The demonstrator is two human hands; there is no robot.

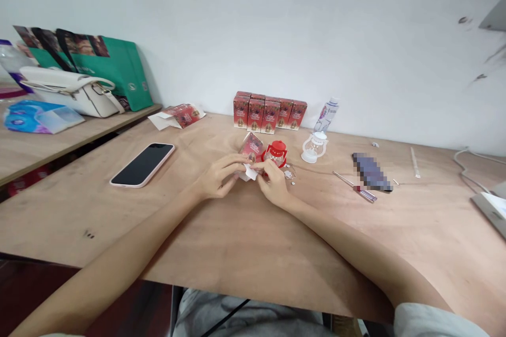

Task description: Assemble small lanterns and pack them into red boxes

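A small red printed box (252, 146) is tilted between my two hands, its white flap (250, 172) turned toward me. My left hand (221, 176) has its fingers closed on the box's left side. From the right, my right hand (272, 181) pinches at the flap's edge. Just behind my right hand stands a red lantern (276, 152). Small white bits (289, 174) lie beside it on the table. A white lantern (315, 147) stands farther right.
Several red boxes (269, 115) stand by the wall, near a bottle (328, 114). A phone (143, 164) and flattened box (182, 115) lie left. A screwdriver (356, 187), a blurred dark object (371, 171) and a cable (466, 168) lie right. Bags (75, 89) occupy the left table.
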